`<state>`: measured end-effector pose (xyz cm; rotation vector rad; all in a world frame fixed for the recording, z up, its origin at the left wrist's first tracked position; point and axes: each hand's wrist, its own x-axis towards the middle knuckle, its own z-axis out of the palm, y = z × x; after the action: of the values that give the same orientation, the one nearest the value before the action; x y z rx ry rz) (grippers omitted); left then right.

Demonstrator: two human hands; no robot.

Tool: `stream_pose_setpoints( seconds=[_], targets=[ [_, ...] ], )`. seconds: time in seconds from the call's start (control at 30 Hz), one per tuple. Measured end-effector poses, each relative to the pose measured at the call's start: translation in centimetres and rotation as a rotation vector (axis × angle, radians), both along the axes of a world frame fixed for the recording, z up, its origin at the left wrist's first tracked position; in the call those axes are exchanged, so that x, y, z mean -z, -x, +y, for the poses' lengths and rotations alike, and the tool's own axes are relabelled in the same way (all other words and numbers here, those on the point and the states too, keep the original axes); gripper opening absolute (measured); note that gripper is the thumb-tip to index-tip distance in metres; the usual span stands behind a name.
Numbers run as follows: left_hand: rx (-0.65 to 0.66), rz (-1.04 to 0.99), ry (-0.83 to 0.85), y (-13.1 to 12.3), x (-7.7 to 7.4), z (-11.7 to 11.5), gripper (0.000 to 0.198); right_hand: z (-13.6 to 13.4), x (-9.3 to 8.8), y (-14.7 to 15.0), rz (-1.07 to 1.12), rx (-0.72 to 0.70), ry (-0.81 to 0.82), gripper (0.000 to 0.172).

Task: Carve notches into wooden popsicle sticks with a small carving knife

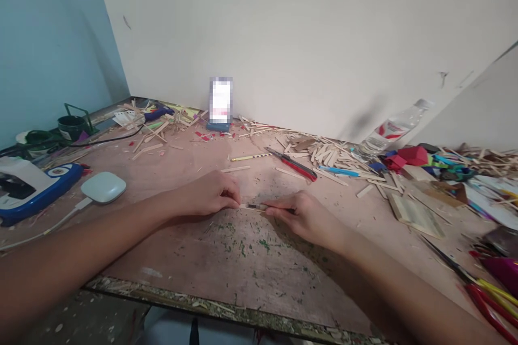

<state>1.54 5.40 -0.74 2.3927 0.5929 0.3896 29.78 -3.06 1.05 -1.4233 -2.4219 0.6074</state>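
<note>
My left hand (216,193) pinches one end of a thin wooden stick (244,206) that lies low over the tabletop. My right hand (309,218) is closed on a small craft knife (254,205), its metal tip against or just above the stick. Most of the knife's handle is hidden by the fingers. Beyond the hands lie a red and black box cutter (295,167) and a yellow patterned pencil (251,157). A loose wooden stick (289,173) rests between the box cutter and my right hand.
A phone (220,101) stands against the wall. Piled craft sticks (329,153), a tilted plastic bottle (394,128) and scissors (465,275) are on the right. At left are a glue gun (158,113), a white charger (103,186) and a blue-white device (44,188). The table's front edge (194,302) is rough.
</note>
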Motion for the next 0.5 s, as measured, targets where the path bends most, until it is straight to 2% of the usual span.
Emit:
stream_pose_setpoints(
  seconds=[0.17, 0.5],
  targets=[
    [-0.010, 0.041, -0.003, -0.01, -0.36, -0.15, 0.024, 0.14, 0.13, -0.10, -0.014, -0.009, -0.005, 0.039],
    [-0.015, 0.062, 0.032, 0.04, -0.90, -0.18, 0.024, 0.21, -0.48, -0.69, -0.012, -0.070, -0.067, 0.042]
  ],
)
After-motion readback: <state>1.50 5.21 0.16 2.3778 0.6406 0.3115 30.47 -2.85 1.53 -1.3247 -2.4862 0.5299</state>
